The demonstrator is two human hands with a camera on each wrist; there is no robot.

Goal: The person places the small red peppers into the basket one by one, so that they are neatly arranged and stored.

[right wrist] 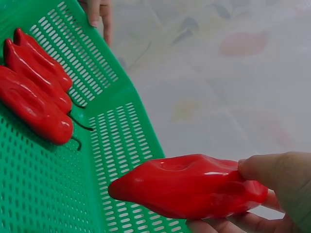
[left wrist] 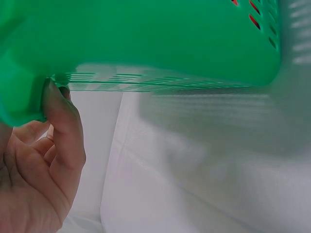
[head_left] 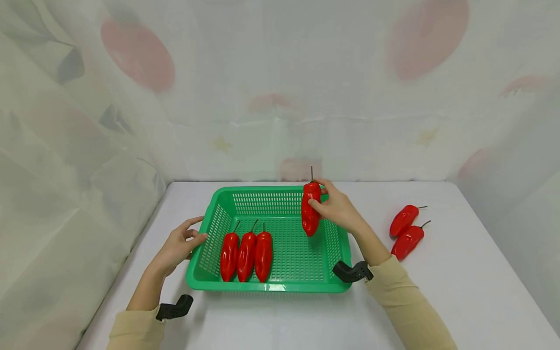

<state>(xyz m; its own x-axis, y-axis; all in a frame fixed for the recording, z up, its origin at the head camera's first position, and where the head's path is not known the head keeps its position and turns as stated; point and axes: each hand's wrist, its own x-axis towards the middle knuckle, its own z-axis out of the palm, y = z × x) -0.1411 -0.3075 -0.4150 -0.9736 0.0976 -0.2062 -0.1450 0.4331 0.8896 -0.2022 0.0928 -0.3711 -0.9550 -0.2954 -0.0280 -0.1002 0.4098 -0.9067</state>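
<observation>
My right hand pinches a glossy red pepper between thumb and fingers. The pepper hangs stem up over the right back part of a green plastic basket; in the right wrist view its tapered tip points left, away from the hand. At the basket's left side, my left hand grips the rim, thumb on top and fingers curled beneath, as the left wrist view shows. Three red peppers lie side by side in the basket's left half: a left one, a middle one and a right one.
Two more red peppers, an upper one and a lower one, lie together on the white table right of the basket. A pale patterned curtain hangs behind the table and along its sides.
</observation>
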